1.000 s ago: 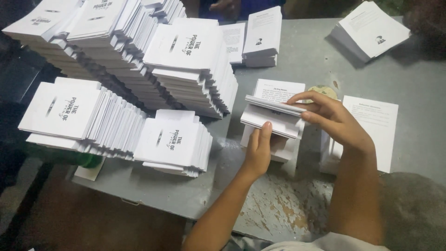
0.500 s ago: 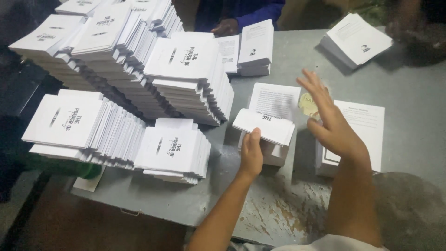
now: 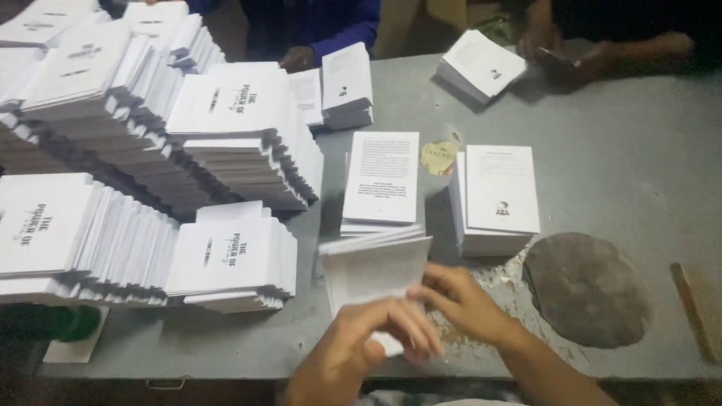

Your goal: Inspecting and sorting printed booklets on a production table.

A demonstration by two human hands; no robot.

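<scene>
Both my hands hold a thin white booklet (image 3: 374,272) near the front edge of the grey table (image 3: 617,173). My left hand (image 3: 359,347) grips its lower edge, fingers curled over the paper. From the right side, my right hand (image 3: 460,299) pinches the same booklet. Just beyond it lies a low stack of white booklets (image 3: 381,180) with printed text on top. To the right of that stands a second stack (image 3: 496,199).
Tall fanned piles of white booklets (image 3: 226,143) fill the left half of the table. Other people's hands (image 3: 299,56) (image 3: 556,60) work at the far edge beside smaller stacks (image 3: 346,86) (image 3: 481,64). A round dark patch (image 3: 587,289) marks the table on the right.
My hands lifted a booklet off the middle stack and drew it back toward the near table edge. The view shifted closer and to the right.
</scene>
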